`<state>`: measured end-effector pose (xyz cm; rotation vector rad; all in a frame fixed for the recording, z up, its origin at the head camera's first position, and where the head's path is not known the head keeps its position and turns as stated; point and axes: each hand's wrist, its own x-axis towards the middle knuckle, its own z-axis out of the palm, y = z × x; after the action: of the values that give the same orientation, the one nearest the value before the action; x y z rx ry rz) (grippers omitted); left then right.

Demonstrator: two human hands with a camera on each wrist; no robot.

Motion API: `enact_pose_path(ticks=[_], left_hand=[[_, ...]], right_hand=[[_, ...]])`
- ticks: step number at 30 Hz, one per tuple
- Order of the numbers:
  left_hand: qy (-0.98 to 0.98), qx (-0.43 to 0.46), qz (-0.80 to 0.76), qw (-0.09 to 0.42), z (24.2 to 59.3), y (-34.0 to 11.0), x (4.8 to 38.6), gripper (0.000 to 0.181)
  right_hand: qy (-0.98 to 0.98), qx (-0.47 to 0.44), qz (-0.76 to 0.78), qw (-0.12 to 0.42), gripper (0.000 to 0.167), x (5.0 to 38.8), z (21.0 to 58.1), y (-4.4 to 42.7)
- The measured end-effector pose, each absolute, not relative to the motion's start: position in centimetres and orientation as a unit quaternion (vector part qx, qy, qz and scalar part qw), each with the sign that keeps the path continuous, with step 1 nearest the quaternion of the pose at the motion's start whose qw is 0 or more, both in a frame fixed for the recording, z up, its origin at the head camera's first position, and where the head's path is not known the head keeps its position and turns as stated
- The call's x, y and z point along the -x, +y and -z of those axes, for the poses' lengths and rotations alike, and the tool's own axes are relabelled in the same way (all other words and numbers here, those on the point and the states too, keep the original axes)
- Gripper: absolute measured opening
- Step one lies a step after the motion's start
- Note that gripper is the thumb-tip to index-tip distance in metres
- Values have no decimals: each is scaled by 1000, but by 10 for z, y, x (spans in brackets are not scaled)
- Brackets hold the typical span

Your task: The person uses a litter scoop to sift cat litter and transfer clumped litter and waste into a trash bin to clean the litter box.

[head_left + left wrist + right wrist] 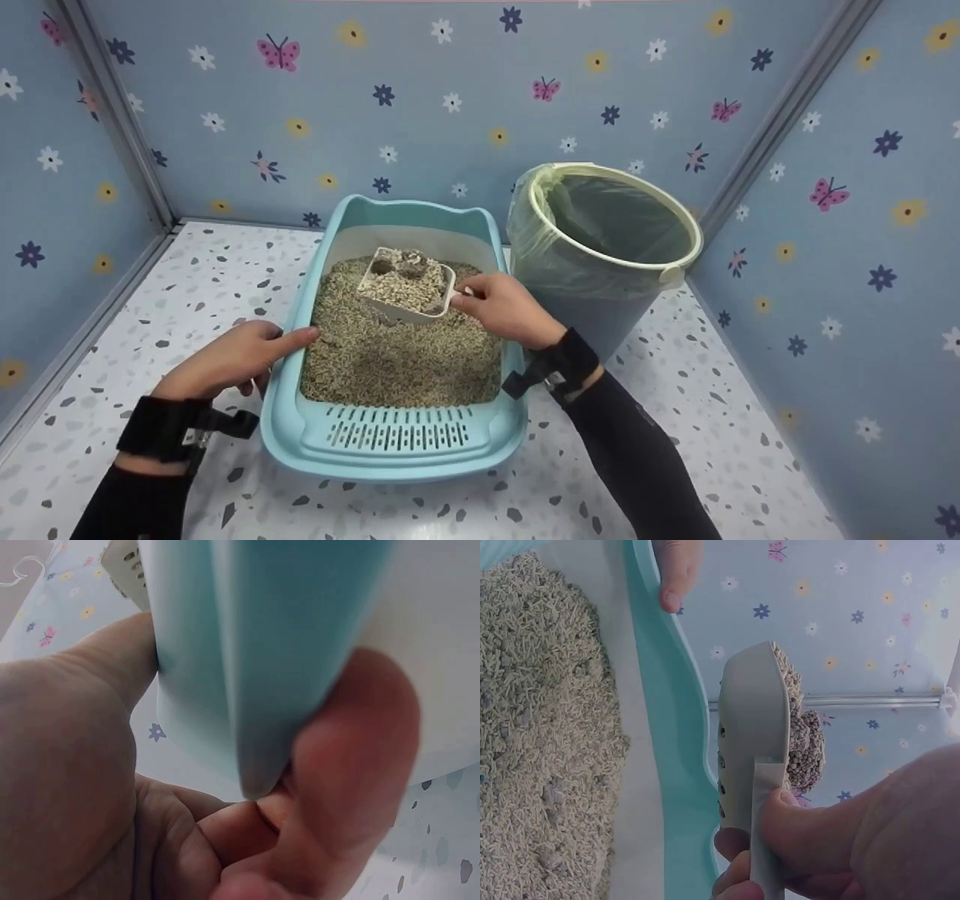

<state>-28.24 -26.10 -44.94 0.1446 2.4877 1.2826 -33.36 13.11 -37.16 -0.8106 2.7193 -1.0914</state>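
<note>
A blue litter box point(397, 469) stands on the floor, filled with pellet cat litter point(405, 367). My left hand point(232, 356) grips its left rim, thumb over the edge and fingers curled beneath, as the left wrist view shows. My right hand point(510, 307) holds a white litter scoop point(754, 712) by its handle above the litter. Heaped in the scoop are loose pellets and dark clumps point(806, 750). The slots in the scoop's wall show in the right wrist view.
Right of the litter box stands a trash bin point(592, 315) lined with a thin greenish bag point(544, 247), its mouth open upward. Flower-patterned panels point(450, 97) enclose the back and both sides. The floor point(202, 285) is white with grey specks.
</note>
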Motion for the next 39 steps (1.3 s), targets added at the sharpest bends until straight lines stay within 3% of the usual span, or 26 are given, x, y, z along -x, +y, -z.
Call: enact_pose_path(ticks=[11, 39], left_hand=[[877, -48, -445, 171, 446, -262, 284, 68], [876, -38, -449, 171, 449, -259, 283, 68]], right_hand=[[904, 240, 354, 1, 22, 313, 384, 166], [911, 232, 340, 2, 18, 306, 390, 184]])
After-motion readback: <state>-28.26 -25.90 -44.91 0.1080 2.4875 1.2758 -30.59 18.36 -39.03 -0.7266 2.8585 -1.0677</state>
